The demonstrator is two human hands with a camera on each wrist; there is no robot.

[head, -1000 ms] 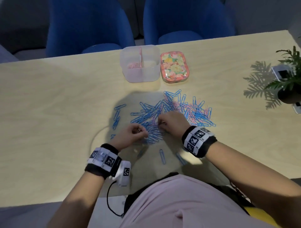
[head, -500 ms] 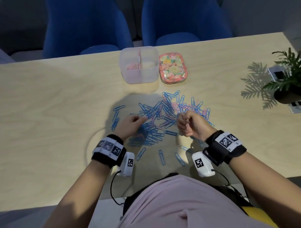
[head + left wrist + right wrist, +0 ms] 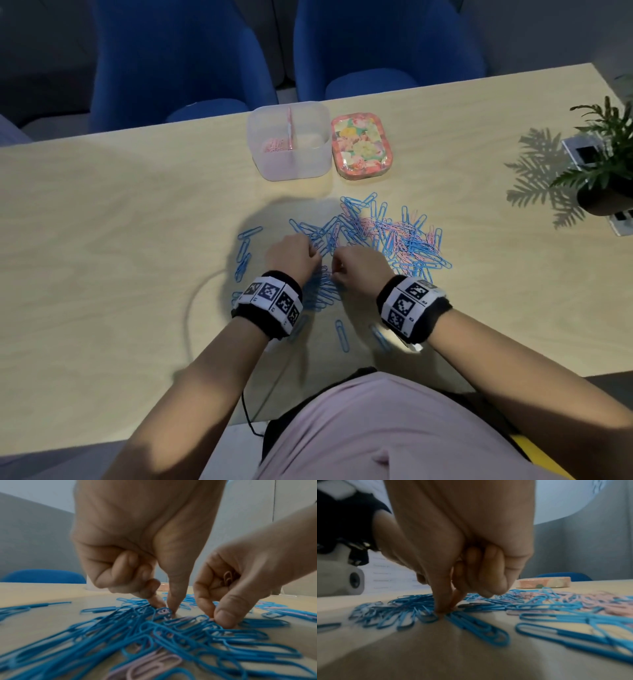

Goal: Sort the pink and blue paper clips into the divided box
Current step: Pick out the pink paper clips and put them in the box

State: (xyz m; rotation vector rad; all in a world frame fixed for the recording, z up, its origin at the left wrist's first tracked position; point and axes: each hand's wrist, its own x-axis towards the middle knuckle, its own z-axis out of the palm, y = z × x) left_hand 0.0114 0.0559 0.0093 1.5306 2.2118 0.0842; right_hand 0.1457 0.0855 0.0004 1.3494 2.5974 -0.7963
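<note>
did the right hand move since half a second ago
Yes. The right hand dropped back from the pink-heavy side of the clip pile toward the left hand, pinching at the table.

one divided box point(image 3: 289, 161), one floral tin point(image 3: 360, 148), one potted plant point(image 3: 604, 171), two blue chairs point(image 3: 178, 58)

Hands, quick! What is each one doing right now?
Left hand: fingers curled, fingertips down in the paper clips; grip unclear.
Right hand: holding pink clips in its palm, pinching at the pile.
</note>
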